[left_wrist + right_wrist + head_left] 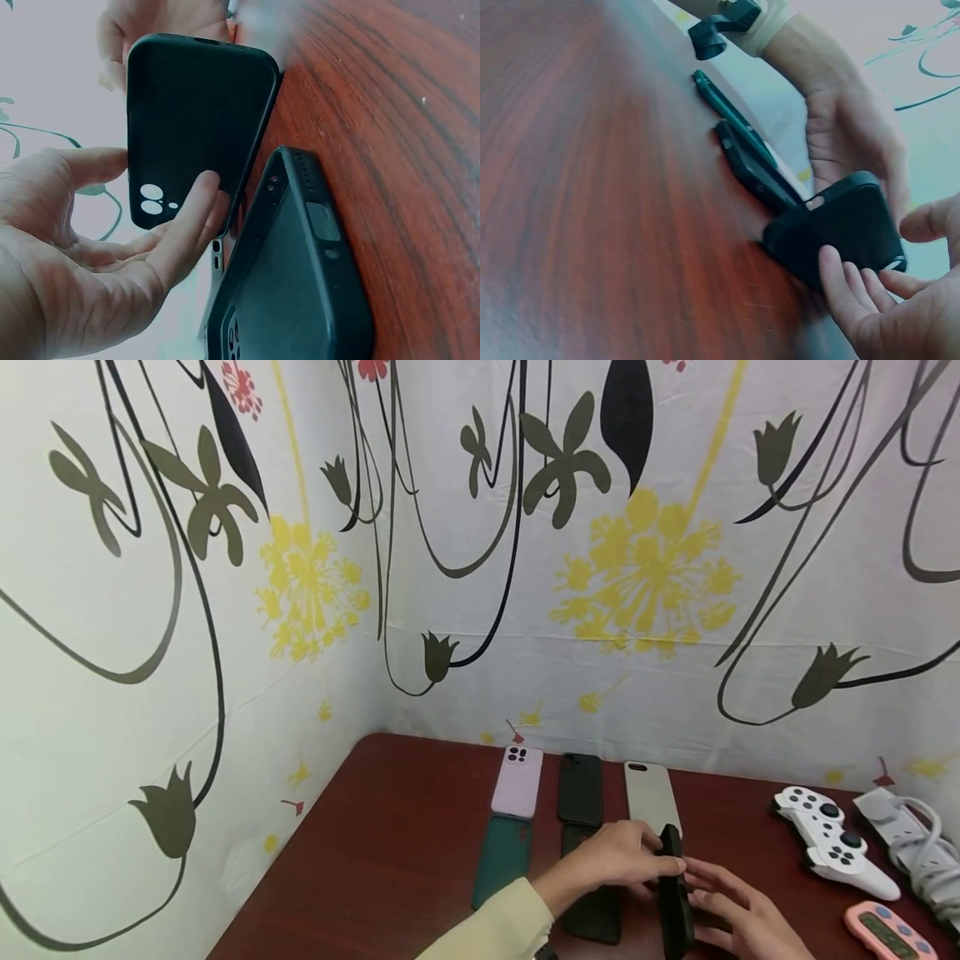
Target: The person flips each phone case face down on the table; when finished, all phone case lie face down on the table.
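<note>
Between both hands a black phone case [675, 897] stands on edge above the table, in front of a pale beige phone case [652, 797]. The left hand [618, 856] pinches it near its camera holes, with the thumb on the edge and fingers across the inner face, as the left wrist view shows. From the other side the right hand [750, 914] holds it, fingertips [831, 259] on its outer face. Beside the left hand another black phone case [289, 277] lies on the table, partly hidden under the forearm in the head view.
A lilac case [517, 782] and a dark case [581, 789] lie at the back, a teal case [504, 860] in front of the lilac one. On the right are a white game controller [832, 843], a power strip with cord [911, 852] and a pink timer [888, 931]. Patterned cloth [480, 602] hangs behind.
</note>
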`<state>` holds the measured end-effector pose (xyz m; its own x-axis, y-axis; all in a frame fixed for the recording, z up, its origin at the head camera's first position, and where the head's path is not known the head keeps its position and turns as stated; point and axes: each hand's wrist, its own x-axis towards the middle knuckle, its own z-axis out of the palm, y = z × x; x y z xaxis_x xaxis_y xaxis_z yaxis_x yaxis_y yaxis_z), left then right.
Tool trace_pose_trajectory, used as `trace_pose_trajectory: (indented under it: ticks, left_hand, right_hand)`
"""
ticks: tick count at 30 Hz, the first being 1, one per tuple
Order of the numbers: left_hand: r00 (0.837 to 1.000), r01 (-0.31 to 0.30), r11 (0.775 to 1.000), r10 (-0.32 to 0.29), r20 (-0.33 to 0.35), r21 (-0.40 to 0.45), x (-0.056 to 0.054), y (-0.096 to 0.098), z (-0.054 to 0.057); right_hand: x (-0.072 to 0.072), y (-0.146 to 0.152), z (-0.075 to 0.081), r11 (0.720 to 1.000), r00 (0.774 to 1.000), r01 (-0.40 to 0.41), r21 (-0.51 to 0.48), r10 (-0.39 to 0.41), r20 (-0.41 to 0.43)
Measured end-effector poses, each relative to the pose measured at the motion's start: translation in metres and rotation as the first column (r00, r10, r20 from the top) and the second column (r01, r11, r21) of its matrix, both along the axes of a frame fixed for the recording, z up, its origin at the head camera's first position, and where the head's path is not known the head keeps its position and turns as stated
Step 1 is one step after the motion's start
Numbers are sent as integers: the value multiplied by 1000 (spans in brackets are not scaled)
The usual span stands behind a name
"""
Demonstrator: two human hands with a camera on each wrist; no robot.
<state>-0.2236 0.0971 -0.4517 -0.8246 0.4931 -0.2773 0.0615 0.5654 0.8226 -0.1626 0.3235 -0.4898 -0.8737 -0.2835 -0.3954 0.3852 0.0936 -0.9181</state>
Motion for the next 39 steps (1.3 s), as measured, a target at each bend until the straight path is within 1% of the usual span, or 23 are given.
trace_pose_trajectory:
  ticks: [2,4,5,7,9,11,14,17,19,21,23,24,25,28,30,32,35,39]
  left_hand:
    - [1000,-21,998,20,16,66,2,-1,1]
    - [997,-47,986,36,74,163,3,-4,2]
    - [993,-61,975,39,107,213,3,-5,2]
    - [984,-92,947,39,176,307,2,-7,2]
    - [972,-125,921,39,232,369,0,-9,1]
    - [965,-148,910,47,258,388,-2,-10,2]
    - [960,-169,905,61,275,391,-3,-12,2]
    - [957,-181,896,67,281,404,-3,-15,1]
    - [958,-182,890,64,281,418,-3,-17,-1]
    - [958,-185,884,64,280,429,-3,-19,-3]
    - [957,-190,878,64,285,440,-3,-20,-4]
    - [956,-193,874,64,288,446,-3,-20,-4]
    - [954,-198,869,65,293,453,-3,-20,-4]
    - [951,-206,861,64,303,465,-3,-18,-5]
    - [952,-204,862,64,300,464,-3,-17,-6]
    - [958,-194,873,70,278,447,-2,-16,-8]
    - [972,-168,904,85,220,393,-1,-14,-12]
    - [988,-131,947,98,123,293,2,-9,-15]
  right_hand:
    - [1,-5,-4,999,999,35,26,-35,-6]
    - [1,-9,-7,998,999,37,49,-37,-19]
    - [2,-11,-8,998,999,25,50,-23,-29]
    - [3,-13,-10,999,999,0,51,3,-43]
    - [3,-15,-11,998,998,-12,53,15,-58]
    - [4,-17,-12,999,997,-15,47,18,-69]
    - [6,-20,-13,998,997,10,65,-5,-74]
    - [6,-25,-13,985,994,67,156,-52,-95]
    - [5,-28,-13,960,989,99,263,-67,-128]
    - [3,-30,-11,915,984,129,381,-72,-161]
    - [1,-30,-9,885,983,136,445,-63,-175]
    - [0,-29,-8,878,983,140,457,-68,-171]
    - [-1,-29,-7,877,984,146,458,-79,-162]
    - [-2,-26,-5,894,985,155,420,-106,-139]
    - [-3,-25,-4,895,985,160,417,-114,-133]
    - [-3,-22,-3,883,984,161,442,-108,-142]
    - [-5,-18,-2,856,983,158,491,-89,-161]
    - [-7,-11,-1,813,983,140,565,-44,-181]
